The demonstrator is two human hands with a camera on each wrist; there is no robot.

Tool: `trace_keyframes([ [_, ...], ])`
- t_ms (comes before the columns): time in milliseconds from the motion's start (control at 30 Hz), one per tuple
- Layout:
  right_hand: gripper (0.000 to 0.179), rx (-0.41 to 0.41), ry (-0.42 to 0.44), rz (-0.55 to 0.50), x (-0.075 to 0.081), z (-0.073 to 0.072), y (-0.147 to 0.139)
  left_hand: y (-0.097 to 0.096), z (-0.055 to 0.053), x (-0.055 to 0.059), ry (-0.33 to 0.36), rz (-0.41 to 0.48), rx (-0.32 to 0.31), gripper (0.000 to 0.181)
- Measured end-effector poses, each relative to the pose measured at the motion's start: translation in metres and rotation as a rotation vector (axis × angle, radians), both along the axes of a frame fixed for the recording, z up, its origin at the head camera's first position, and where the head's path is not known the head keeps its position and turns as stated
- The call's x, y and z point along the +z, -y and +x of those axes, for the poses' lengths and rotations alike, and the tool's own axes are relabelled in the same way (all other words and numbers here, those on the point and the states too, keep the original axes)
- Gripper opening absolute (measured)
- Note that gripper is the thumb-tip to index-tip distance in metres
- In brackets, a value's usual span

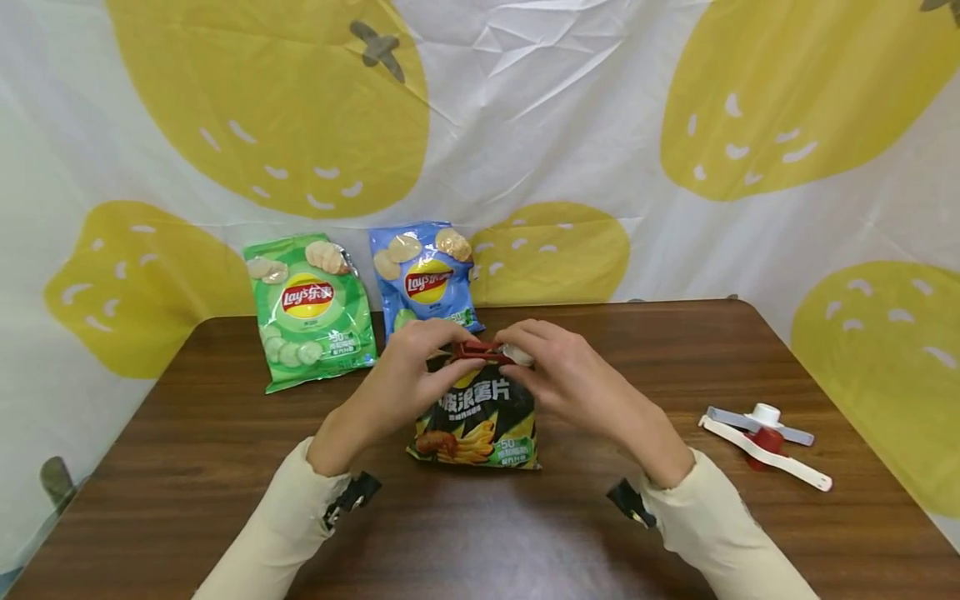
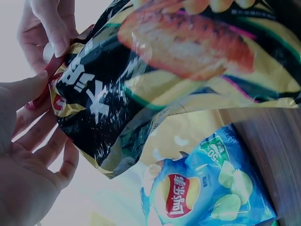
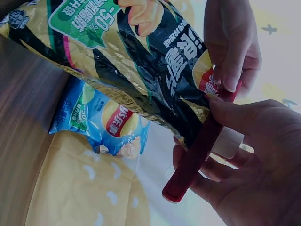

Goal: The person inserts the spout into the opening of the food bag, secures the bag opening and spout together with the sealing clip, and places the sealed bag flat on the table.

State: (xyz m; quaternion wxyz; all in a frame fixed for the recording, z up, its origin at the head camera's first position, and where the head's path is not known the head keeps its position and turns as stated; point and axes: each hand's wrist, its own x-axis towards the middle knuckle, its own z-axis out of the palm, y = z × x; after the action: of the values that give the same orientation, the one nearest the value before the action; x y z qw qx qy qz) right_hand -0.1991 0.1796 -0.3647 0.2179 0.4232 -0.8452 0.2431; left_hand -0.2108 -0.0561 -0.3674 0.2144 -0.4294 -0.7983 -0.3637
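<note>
A black bag of potato chips [image 1: 480,421] stands upright on the table in the head view, its top edge between both hands. Across that top runs a red bag clip [image 3: 192,162] with a white spout cap [image 3: 229,142], best seen in the right wrist view. My left hand [image 1: 405,371] pinches the clip and bag top at one end, thumb on the front and fingers behind. Thumb and fingers of my right hand [image 1: 570,371] grip the clip from the other side, near the cap. One clip end sticks out past the bag's corner.
Behind on the left, a green chip bag [image 1: 311,321] and a blue chip bag [image 1: 426,283] lean against the patterned cloth [image 1: 540,125]. To the right, a white clip with a red cap [image 1: 780,458] lies across a grey clip [image 1: 731,419] on the wooden table [image 1: 600,533].
</note>
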Motion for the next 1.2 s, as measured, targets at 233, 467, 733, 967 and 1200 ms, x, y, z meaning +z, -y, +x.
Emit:
trace_keyframes([
  [233, 0.023, -0.036, -0.054, 0.020, 0.000, 0.003, 0.003, -0.002, 0.001, -0.001, -0.056, 0.008, -0.020, 0.010],
  [467, 0.018, -0.063, -0.079, 0.028, 0.000, 0.005, 0.005, -0.004, 0.004, -0.003, -0.099, 0.016, -0.010, 0.009],
  [733, 0.014, -0.001, -0.130, 0.064, 0.001, 0.011, 0.007, -0.004, 0.009, 0.003, -0.034, -0.093, -0.036, 0.005],
  [967, 0.014, 0.014, -0.142, 0.079, 0.004, 0.014, 0.009, -0.002, 0.009, 0.006, 0.032, -0.088, -0.085, 0.005],
  [1200, 0.015, -0.005, -0.066, 0.066, 0.003, 0.010, 0.010, 0.001, 0.008, 0.007, 0.101, -0.074, -0.069, 0.004],
])
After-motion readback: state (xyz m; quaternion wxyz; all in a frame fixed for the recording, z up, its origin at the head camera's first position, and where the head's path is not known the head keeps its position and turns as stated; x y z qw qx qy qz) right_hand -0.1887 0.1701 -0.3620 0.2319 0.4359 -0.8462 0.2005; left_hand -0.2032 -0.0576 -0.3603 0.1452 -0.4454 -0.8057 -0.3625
